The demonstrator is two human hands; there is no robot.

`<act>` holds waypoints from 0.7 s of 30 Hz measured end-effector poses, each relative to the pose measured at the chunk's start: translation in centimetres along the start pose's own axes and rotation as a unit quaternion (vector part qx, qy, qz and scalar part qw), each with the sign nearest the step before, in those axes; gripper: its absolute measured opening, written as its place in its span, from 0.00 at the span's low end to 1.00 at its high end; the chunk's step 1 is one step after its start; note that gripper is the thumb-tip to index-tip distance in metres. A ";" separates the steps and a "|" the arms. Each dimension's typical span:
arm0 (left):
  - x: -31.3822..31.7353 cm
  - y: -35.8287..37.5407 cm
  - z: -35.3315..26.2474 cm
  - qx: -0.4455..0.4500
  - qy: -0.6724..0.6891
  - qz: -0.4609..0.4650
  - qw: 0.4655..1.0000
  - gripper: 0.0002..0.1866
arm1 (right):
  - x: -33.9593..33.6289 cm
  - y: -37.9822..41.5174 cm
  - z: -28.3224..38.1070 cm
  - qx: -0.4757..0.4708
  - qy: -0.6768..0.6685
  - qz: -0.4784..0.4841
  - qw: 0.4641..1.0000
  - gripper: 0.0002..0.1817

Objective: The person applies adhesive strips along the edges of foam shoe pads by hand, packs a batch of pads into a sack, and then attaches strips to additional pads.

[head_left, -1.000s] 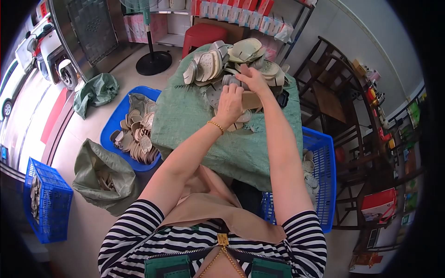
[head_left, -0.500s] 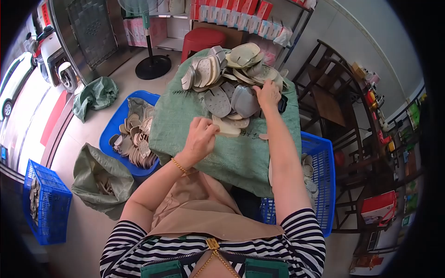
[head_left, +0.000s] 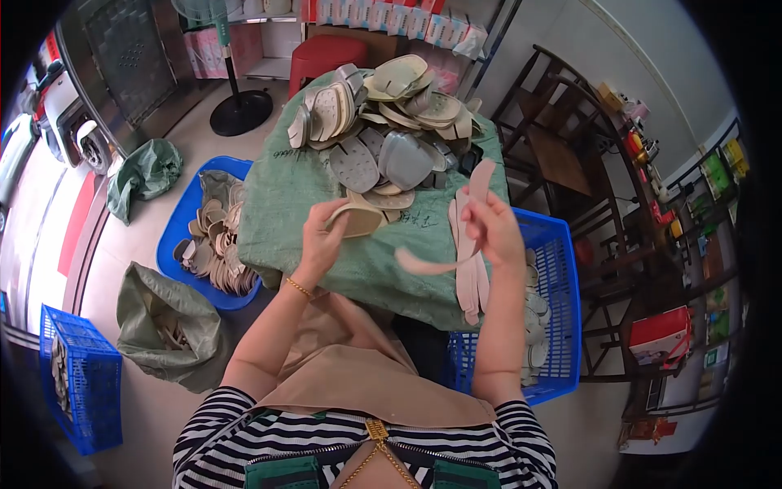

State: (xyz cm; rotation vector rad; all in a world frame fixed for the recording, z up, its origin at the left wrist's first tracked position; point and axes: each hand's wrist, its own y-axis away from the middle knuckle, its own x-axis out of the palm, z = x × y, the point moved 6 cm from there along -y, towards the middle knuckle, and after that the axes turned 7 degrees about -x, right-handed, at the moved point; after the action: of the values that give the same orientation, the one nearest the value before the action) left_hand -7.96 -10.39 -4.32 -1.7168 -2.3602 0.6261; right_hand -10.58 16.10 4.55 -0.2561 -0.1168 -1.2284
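My left hand (head_left: 320,240) is closed on the edge of a beige insole-like pad (head_left: 361,222), tilted up above the green sack cloth (head_left: 326,273). Between the thumb and fingers of my right hand (head_left: 497,232) is a long pale pink strip (head_left: 482,178); its free end hangs, blurred, toward the left. More pink strips (head_left: 467,285) lie on the cloth beneath that hand. Just beyond both hands rises a heap of grey and beige oval pads (head_left: 405,159), some with small holes or slits.
To the left are a blue basin (head_left: 169,244) of beige pieces, an open green sack (head_left: 134,314) and a blue crate (head_left: 94,383). Another blue crate (head_left: 562,301) stands at the right under the cloth's edge. A fan (head_left: 242,112), a red stool (head_left: 326,53) and wooden chairs (head_left: 558,163) surround the work spot.
My right hand has left the heap, come nearer me and picked up a pink strip. My left hand has lifted and tilted the beige pad. The view has shifted slightly.
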 end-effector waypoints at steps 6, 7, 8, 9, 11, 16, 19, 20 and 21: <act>1.0 -1.3 -5.1 -0.038 0.036 0.039 0.998 0.13 | 2.9 2.2 -2.6 -0.001 0.076 -0.041 0.996 0.16; 0.8 -1.7 -5.5 -0.038 0.034 0.041 0.998 0.13 | 3.3 2.4 -2.4 0.016 0.116 -0.033 0.993 0.15; 0.3 -2.3 -5.3 -0.095 0.130 0.051 0.986 0.13 | 3.6 2.6 -2.5 0.034 0.155 -0.023 0.987 0.14; -0.1 -2.8 -5.0 -0.151 0.225 0.058 0.961 0.14 | 3.7 2.5 -2.7 0.036 0.154 -0.021 0.987 0.14; -0.6 -3.4 -3.8 -0.215 0.234 0.109 0.942 0.14 | 4.3 2.3 -3.0 0.004 0.122 -0.014 0.992 0.11; 1.5 -0.9 -4.5 -0.330 0.241 0.285 0.867 0.19 | 4.8 1.7 -4.3 0.057 0.162 0.038 0.984 0.09; 2.8 -0.1 -5.4 -0.353 0.201 0.364 0.838 0.23 | 5.2 1.8 -4.7 0.087 0.180 0.071 0.977 0.09; 3.0 -0.2 -5.6 -0.356 0.205 0.362 0.837 0.23 | 5.4 2.0 -4.7 0.093 0.194 0.087 0.973 0.09; 3.4 -0.2 -5.9 -0.370 0.244 0.381 0.812 0.24 | 5.6 2.2 -4.6 0.097 0.195 0.090 0.972 0.09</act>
State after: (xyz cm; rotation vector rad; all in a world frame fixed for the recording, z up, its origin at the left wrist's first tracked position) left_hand -7.15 -5.83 0.67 -2.7184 -1.5428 -0.7446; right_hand -6.90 10.50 1.06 0.1461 0.1254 -1.0577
